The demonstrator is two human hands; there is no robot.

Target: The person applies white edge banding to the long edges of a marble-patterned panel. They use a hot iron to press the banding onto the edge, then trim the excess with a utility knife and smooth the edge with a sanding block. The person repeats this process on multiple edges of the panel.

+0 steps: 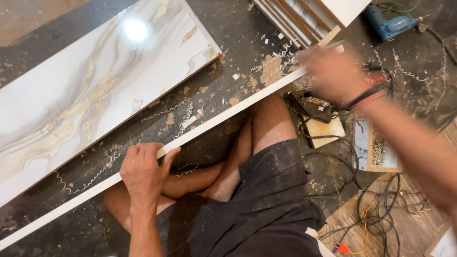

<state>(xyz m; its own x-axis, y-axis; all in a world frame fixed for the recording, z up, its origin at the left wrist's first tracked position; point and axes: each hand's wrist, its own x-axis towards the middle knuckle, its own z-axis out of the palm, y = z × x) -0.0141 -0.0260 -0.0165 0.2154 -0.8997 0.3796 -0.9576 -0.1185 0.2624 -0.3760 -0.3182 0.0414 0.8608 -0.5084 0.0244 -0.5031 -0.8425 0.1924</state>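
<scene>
A long white strip of board (223, 113) runs from lower left to upper right across my crossed legs. My left hand (143, 171) grips the strip's edge near its lower part, fingers curled over it. Blurred with motion, my right hand (333, 71) hovers over the strip's upper end, a red and black band on its wrist. Whether it holds anything cannot be told. A large marble-patterned panel (85, 90) lies flat on the floor beyond the strip.
A blue power drill (392, 24) lies at the top right. Stacked boards (304, 16) sit at the top. Tangled cables (381, 209), a small wooden tray of screws (378, 150) and curly shavings (166, 112) litter the dusty floor.
</scene>
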